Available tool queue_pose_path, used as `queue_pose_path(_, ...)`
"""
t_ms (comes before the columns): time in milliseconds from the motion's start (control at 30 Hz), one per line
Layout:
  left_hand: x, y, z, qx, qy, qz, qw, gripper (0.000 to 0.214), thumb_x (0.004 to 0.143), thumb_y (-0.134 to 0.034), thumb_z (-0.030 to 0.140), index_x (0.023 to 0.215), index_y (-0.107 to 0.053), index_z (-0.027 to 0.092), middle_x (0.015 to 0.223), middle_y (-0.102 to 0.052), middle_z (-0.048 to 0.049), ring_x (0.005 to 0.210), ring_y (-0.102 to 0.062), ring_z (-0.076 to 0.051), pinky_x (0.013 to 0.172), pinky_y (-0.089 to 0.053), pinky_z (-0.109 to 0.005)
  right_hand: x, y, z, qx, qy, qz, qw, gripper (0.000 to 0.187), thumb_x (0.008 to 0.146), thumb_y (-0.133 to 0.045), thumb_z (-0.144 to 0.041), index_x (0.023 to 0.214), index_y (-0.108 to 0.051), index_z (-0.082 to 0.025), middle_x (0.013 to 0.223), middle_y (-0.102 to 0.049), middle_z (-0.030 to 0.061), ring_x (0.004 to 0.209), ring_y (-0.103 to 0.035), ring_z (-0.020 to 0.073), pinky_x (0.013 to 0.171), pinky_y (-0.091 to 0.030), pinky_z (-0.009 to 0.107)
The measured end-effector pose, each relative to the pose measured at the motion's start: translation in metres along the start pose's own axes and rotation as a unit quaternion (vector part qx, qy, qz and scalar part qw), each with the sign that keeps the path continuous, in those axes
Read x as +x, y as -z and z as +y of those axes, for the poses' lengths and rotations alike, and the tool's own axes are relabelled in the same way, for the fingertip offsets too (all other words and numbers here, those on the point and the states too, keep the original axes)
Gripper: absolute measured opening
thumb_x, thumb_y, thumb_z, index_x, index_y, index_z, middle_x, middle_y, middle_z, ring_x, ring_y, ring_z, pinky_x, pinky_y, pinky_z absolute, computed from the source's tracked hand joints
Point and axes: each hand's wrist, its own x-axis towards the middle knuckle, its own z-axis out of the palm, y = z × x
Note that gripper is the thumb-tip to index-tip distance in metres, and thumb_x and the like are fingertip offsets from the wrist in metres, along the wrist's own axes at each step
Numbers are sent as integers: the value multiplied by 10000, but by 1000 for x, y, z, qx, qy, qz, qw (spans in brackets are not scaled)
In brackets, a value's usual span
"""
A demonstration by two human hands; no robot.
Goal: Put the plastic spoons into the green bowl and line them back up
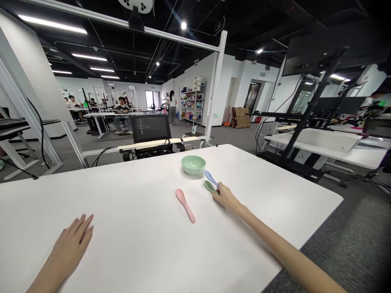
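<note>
We see two bare hands on a big white tabletop (128, 203). The right hand (224, 196) reaches out to a blue spoon (211, 179) and a green spoon (210, 186), which lie side by side, close together. The fingers of this hand curl in and seem to be pinching the ends of the handles. The hand is small in our view and the fingers hide those ends, so we can't be sure whether it grips one spoon, both, or only touches them.

With spoons this thin, it is good to pinch the handle firmly with the fingertips, so that the spoon does not slip or turn.

The left hand (71, 244) lies flat and open on the tabletop, with its fingers spread, and it holds nothing. A pink spoon (185, 205) lies alone between the two hands, nearer the right one. A pale green bowl (193, 165) sits just past the blue spoon, and it looks empty from here.

Past the tabletop we see a black chair (151, 130) and a metal frame (215, 87). Far away, people (122, 116) sit at desks near a full shelf (192, 101).
</note>
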Motion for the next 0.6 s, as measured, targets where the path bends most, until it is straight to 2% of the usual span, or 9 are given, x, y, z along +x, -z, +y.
queue_pose_path(167,0,10,8,0,20,-21,1000,662,967,-309,310,1514,-624,111,1668,-536,-182,1598,-441,-331,1279,-393,-520,3,-2,3,-9,-4,-1,1000,350,885,-666,-58,800,-398,-268,833,-615,14,709,-548,154,634,-361,260)
queue_pose_path(333,-1,15,12,-23,17,-22,999,685,972,-253,317,1490,-645,104,1650,-552,-201,1589,-451,-351,1265,-408,-556,2,-5,6,-11,3,0,1000,324,905,-667,-106,815,-402,-270,843,-629,19,710,-560,159,635,-380,265)
queue_pose_path(467,-1,14,12,-31,19,-22,999,741,992,-173,354,1511,-622,72,1664,-529,-211,1604,-425,-361,1275,-393,-565,4,-2,11,-2,7,12,1000,325,986,-687,-323,823,-410,-273,842,-650,33,703,-576,177,632,-397,282)
queue_pose_path(533,-1,13,11,-29,25,-23,999,750,994,-177,372,1539,-592,66,1674,-515,-212,1608,-417,-364,1282,-383,-569,8,3,16,6,2,24,1000,325,1048,-615,-441,841,-432,-269,851,-672,56,726,-610,199,651,-415,295)
queue_pose_path(600,0,13,12,-28,28,-25,999,756,995,-182,381,1564,-561,57,1681,-503,-216,1610,-412,-368,1282,-384,-571,14,11,25,-10,-11,38,999,297,1112,-489,-436,876,-471,-257,877,-697,88,778,-653,225,692,-434,306)
